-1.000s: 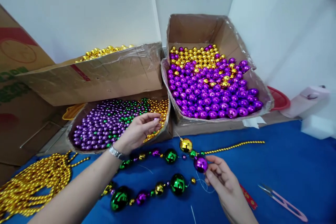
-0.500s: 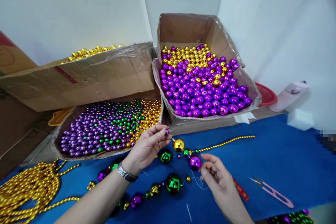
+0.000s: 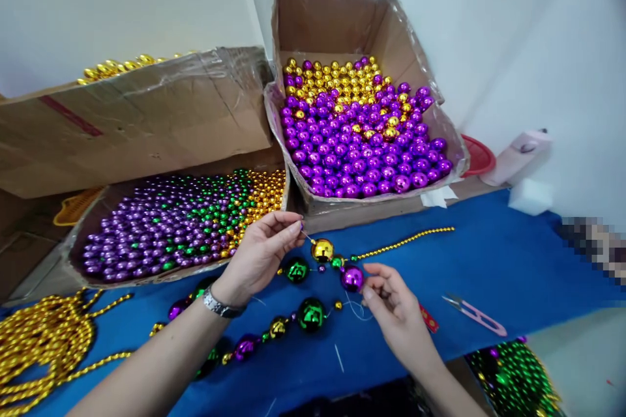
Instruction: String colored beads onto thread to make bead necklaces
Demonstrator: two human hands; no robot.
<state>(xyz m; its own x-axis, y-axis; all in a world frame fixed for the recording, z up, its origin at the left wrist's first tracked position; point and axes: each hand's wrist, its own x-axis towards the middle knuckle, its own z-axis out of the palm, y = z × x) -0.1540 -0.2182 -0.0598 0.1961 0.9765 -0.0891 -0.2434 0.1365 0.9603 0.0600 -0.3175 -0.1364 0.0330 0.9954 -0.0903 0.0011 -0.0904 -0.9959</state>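
Observation:
My left hand (image 3: 267, 249), a watch on its wrist, pinches a small purple bead (image 3: 302, 224) mostly covered by the fingertips. From there a thread runs to a large gold bead (image 3: 323, 249), a small green bead (image 3: 337, 262) and a large purple bead (image 3: 351, 278). The thumb and fingers of my right hand (image 3: 391, 303) are closed on the large purple bead's right side. Below lies a strand with a big green bead (image 3: 311, 315) and smaller beads along it. A loop of clear thread (image 3: 360, 313) hangs near my right fingers.
Behind my hands stand a carton of purple and gold balls (image 3: 362, 163) and one of small mixed beads (image 3: 161, 221). Gold bead strands (image 3: 44, 345) are heaped at left. Pink thread snips (image 3: 476, 316) lie at right on the blue cloth (image 3: 405, 241).
The view has swung so that everything sits further left and higher. Both hands keep their hold, and my left fingertips now cover more of the small purple bead.

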